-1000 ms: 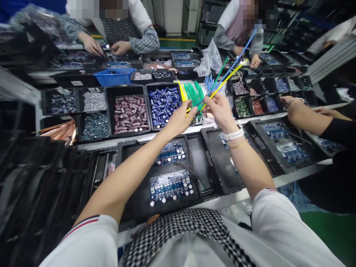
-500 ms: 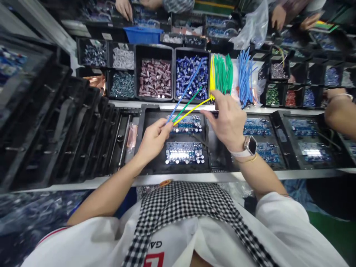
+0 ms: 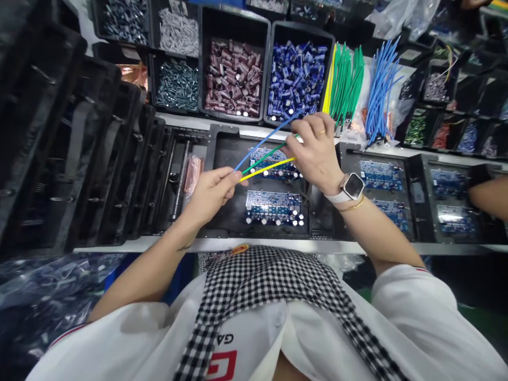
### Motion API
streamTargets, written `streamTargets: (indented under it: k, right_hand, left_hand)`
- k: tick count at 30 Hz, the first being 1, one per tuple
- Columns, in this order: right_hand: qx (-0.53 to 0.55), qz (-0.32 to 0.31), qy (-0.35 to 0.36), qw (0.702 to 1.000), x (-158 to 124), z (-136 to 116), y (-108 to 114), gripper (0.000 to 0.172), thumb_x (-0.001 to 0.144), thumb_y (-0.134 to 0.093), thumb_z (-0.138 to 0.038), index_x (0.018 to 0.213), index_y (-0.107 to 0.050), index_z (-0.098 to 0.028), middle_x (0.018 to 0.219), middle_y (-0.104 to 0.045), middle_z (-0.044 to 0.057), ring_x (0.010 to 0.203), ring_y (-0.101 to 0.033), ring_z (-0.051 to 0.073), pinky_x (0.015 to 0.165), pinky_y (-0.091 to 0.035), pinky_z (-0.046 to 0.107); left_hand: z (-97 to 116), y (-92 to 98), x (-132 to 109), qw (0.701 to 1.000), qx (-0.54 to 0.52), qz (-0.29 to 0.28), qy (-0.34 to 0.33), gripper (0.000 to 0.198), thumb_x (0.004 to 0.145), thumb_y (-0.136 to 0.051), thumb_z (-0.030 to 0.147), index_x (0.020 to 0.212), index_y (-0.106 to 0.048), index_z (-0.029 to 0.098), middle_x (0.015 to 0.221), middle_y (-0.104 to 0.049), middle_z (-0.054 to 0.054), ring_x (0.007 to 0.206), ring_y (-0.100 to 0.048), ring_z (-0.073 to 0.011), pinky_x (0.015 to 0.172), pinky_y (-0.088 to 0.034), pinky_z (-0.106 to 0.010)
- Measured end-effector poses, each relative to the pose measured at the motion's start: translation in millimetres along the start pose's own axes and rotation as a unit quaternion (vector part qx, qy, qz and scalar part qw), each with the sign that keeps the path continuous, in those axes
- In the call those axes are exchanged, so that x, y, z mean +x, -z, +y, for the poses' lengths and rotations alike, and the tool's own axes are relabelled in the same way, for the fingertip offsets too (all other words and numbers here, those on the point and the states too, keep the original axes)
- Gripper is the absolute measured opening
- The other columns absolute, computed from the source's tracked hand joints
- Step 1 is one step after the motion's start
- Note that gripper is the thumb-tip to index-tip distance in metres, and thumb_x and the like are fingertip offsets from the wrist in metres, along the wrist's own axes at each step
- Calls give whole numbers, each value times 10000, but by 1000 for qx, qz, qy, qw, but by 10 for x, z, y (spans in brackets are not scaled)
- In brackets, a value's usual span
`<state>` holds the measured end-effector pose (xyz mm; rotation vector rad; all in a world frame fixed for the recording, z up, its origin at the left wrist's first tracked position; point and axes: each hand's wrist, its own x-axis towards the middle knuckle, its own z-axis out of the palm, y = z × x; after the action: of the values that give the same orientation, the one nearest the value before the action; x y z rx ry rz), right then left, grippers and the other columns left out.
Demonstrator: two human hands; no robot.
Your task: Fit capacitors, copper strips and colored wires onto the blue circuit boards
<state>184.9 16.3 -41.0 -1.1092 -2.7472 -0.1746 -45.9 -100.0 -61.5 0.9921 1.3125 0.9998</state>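
Observation:
My left hand (image 3: pixel 210 191) pinches the near ends of three thin wires: a blue wire (image 3: pixel 265 139), a green wire (image 3: pixel 266 155) and a yellow wire (image 3: pixel 265 169). They fan out to the right toward my right hand (image 3: pixel 315 153), whose fingers are closed on the far end of the yellow wire and touch the green one. Both hands hover above a black tray (image 3: pixel 226 149) that carries two blue circuit boards (image 3: pixel 273 207).
Black bins of maroon capacitors (image 3: pixel 233 79), blue capacitors (image 3: pixel 294 82) and grey parts (image 3: pixel 177 83) line the back. Bundles of green wires (image 3: pixel 346 84) and blue wires (image 3: pixel 380 92) lie to the right. More board trays (image 3: pixel 456 206) extend right, near another person's arm (image 3: pixel 489 197). Empty black trays (image 3: pixel 79 153) are stacked left.
Both hands came back from the wire bundles to above the board tray, with the three wires now held by my left hand. My view has tilted down and closer.

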Motion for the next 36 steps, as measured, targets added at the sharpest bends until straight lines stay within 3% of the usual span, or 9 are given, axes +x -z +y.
streamTargets:
  k: [3, 6, 10, 15, 22, 26, 29, 32, 36]
  right_hand:
    - [-9, -45, 34, 998, 94, 21, -60, 280, 1025, -340, -313, 1119, -587, -222, 1113, -629, 123, 1106, -548, 304, 936, -452, 497]
    - [17, -64, 25, 998, 159, 18, -126, 292, 1025, -360, -324, 1179, -572, -196, 1066, -631, 134, 1015, -577, 286, 843, -469, 439]
    - [117, -111, 44, 986, 234, 8, -270, 308, 1033, -349, -311, 1091, -621, -177, 1032, -652, 121, 942, -605, 242, 807, -453, 371]
    - [270, -147, 47, 951, 347, 52, -483, 272, 1014, -434, -368, 1010, -664, -224, 927, -690, 36, 828, -614, 179, 775, -424, 303]
    - [255, -147, 34, 955, 394, 77, -541, 267, 1004, -435, -328, 1017, -677, -216, 931, -686, 49, 843, -616, 189, 769, -410, 313]
    - [254, -142, 42, 956, 384, 43, -579, 261, 1009, -432, -321, 1019, -670, -215, 945, -689, 47, 865, -626, 190, 780, -420, 310]
    - [240, -129, 75, 959, 346, 69, -523, 241, 994, -472, -317, 1126, -641, -206, 1011, -695, 61, 893, -631, 207, 773, -433, 325]
    - [183, -111, 92, 972, 262, 149, -320, 313, 970, -515, -300, 1266, -566, -209, 1096, -674, 81, 914, -620, 227, 755, -442, 353]
    - [75, -104, 124, 984, 135, 205, -50, 192, 992, -474, -303, 998, -643, -212, 1024, -649, 87, 993, -580, 260, 798, -435, 393]
  left_hand:
    - [-41, 71, 6, 998, 62, 11, -27, 288, 891, -564, 393, 810, -683, 143, 497, -351, 52, 428, -265, -70, 403, -177, -199]
    - [-89, 122, 13, 994, 105, -2, -29, 310, 903, -559, 410, 820, -694, 143, 505, -371, 46, 445, -291, -76, 420, -209, -200]
    - [-171, 170, 42, 997, 69, 10, -22, 301, 918, -542, 404, 843, -687, 151, 516, -369, 46, 448, -284, -80, 421, -200, -208]
    - [-264, 213, 115, 999, 36, 22, -33, 290, 937, -540, 416, 833, -642, 166, 553, -364, 44, 467, -287, -81, 437, -197, -210]
    - [-369, 224, 182, 998, 52, 14, -38, 326, 949, -531, 461, 845, -626, 167, 577, -397, 33, 486, -317, -91, 447, -221, -221]
    - [-342, 243, 116, 991, 120, 28, -44, 329, 973, -483, 451, 844, -597, 170, 595, -426, 32, 505, -354, -95, 474, -262, -217]
    - [-296, 255, -8, 975, 218, 39, -32, 329, 995, -434, 429, 802, -527, 180, 613, -464, 35, 529, -401, -100, 516, -298, -213]
    - [-291, 244, -138, 948, 312, 52, -23, 333, 1014, -383, 426, 800, -484, 191, 636, -521, 29, 563, -481, -119, 566, -332, -221]
    - [-355, 173, -224, 908, 414, 61, -20, 293, 1032, -322, 406, 956, -524, 207, 718, -613, -10, 655, -599, -181, 614, -372, -251]
